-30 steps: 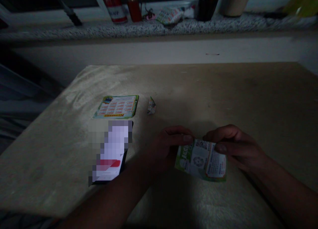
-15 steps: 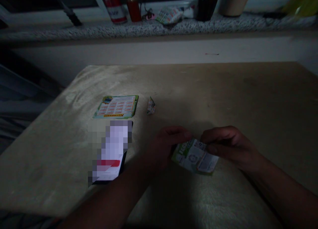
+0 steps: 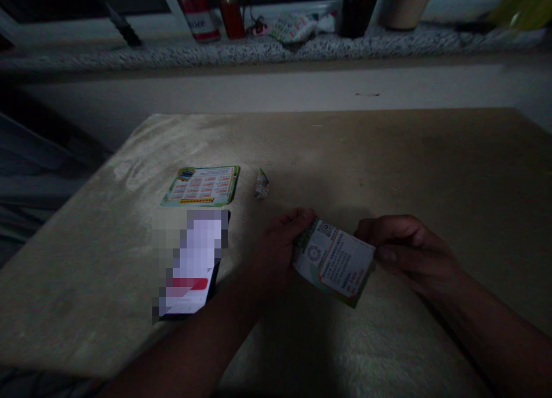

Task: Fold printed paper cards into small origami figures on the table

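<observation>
Between my two hands is a printed card [image 3: 338, 263] with green edges, a QR code and dense small text, held tilted above the table. My left hand [image 3: 288, 237] grips its left edge, thumb on top. At the card's upper right corner, my right hand [image 3: 399, 242] pinches the edge between thumb and fingers. Farther off to the left lies a stack of similar cards [image 3: 202, 184], with rows of red and blue print showing. Just right of that stack is a small folded scrap of printed paper [image 3: 261, 185].
A phone [image 3: 194, 260] with a lit screen, partly pixelated, lies left of my left forearm on the table [image 3: 388, 162]. Along the granite windowsill [image 3: 241, 54] stand a red can [image 3: 197, 12], a small red bottle [image 3: 233, 15], a crumpled wrapper [image 3: 293, 27], a dark cup [image 3: 360, 10] and a beige container [image 3: 408, 6].
The card has turned and flattened in my hands, so more of its text side shows. My right hand has shifted slightly right to its corner; my left hand has moved a little left.
</observation>
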`<action>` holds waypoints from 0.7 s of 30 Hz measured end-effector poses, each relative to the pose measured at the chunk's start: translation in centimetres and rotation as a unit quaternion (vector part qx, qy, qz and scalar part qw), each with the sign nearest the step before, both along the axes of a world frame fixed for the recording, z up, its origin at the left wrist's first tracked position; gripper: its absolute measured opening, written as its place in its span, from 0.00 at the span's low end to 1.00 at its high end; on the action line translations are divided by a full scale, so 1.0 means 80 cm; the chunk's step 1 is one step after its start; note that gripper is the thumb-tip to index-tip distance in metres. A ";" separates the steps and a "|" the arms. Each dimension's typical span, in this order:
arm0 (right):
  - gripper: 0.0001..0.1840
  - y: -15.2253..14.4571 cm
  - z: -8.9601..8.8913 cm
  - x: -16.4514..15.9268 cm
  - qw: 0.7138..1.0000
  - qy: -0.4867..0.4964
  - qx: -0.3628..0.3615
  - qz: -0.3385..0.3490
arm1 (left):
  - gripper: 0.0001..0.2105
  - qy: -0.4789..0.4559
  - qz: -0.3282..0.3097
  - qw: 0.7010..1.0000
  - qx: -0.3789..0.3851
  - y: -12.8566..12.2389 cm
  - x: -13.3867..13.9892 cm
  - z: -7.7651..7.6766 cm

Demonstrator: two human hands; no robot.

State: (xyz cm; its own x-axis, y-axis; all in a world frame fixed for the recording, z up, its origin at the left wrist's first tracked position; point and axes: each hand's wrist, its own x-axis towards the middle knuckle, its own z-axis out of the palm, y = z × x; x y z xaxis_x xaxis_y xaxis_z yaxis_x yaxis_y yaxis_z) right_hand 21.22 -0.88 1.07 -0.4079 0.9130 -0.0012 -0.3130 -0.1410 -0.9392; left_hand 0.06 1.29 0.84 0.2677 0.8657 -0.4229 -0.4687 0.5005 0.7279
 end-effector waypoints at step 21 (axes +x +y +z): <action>0.06 0.010 -0.010 -0.010 0.979 0.024 -0.046 -0.198 | 0.08 0.024 -0.004 0.993 0.115 0.000 -0.004 -0.009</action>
State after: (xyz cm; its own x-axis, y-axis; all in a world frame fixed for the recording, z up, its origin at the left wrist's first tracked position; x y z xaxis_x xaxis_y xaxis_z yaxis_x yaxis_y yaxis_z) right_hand 20.41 -0.09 0.29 -0.0227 0.9966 -0.0798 -0.4035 -0.0821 -0.9113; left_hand -0.30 1.25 0.15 0.2586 0.9390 -0.2269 -0.4274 0.3218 0.8448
